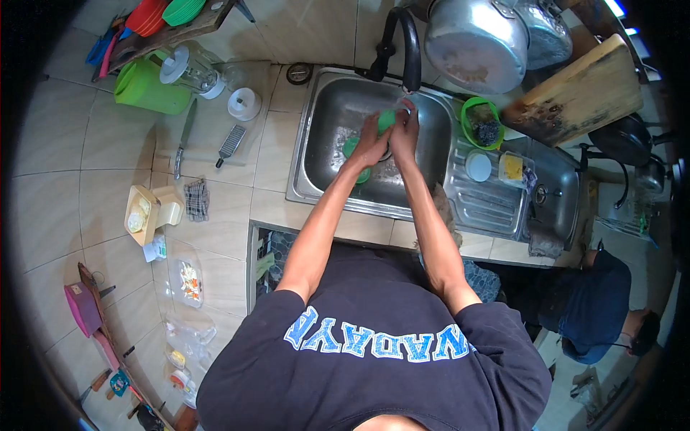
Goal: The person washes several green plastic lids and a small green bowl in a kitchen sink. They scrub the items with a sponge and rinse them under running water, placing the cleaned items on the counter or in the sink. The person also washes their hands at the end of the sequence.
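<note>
Both arms reach over the stainless steel sink basin (329, 108). My left hand (370, 143) and my right hand (404, 132) close from either side on a small green item (386, 121), perhaps a plastic cup or bowl. Fingers hide much of its shape. Just beyond my right fingertips is the mouth of the black faucet (412, 81). On the basin floor, next to my left wrist, lie more green pieces: one round green piece (350, 146) and another green piece (363, 175) partly covered by my forearm.
Right of the basin are a green bowl with scrubbers (483, 124), a white lid (478, 165) and a tub with a yellow sponge (512, 167). A wooden board (577, 91) leans behind. Leftward lie a knife (186, 137) and a grater (232, 144). Another person (593, 307) is at right.
</note>
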`<state>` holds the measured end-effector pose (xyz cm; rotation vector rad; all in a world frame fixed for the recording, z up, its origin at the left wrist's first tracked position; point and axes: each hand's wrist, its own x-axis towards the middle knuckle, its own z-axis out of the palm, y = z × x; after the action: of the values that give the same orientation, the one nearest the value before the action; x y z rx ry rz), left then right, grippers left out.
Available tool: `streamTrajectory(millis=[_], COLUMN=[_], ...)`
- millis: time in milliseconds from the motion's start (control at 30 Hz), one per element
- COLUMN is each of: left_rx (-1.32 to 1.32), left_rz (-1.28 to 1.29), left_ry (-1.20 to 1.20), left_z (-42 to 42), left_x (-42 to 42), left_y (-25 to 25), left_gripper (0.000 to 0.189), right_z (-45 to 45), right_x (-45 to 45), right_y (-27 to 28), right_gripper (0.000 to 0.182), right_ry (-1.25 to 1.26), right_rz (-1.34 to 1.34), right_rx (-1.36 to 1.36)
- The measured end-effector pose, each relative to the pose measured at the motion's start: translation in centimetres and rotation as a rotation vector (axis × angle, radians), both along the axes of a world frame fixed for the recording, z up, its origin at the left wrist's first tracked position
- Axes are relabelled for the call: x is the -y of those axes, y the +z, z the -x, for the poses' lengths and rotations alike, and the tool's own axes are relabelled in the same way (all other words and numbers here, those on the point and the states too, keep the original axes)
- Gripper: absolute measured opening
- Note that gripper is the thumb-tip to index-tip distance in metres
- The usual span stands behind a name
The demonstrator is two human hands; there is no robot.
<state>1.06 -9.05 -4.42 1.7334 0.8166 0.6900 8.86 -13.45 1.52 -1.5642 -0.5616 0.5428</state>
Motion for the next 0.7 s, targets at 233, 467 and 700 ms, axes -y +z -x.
streamTrajectory(millis=[233, 467, 700], left_rx=[0.166, 0.335, 0.019], left_rz=[0.445, 0.803, 0.433], left_ry=[-0.1, -0.006, -0.016], left_z=[-0.3, 0.5, 0.8], left_x=[0.1, -1.4, -2.0], left_y=[2.5, 3.1, 2.9], left_gripper=[0.056, 0.038, 0.026], right_z=[-0.2, 0.9, -0.4], right_x=[2.6, 2.8, 2.0], right_y=[-1.2, -2.2, 0.2], right_gripper=[0.043, 0.048, 0.034], right_ry=[0.3, 0.164, 0.237], right_rz=[0.065, 0.071, 0.226], right_rx=[0.288, 0.553, 0.182])
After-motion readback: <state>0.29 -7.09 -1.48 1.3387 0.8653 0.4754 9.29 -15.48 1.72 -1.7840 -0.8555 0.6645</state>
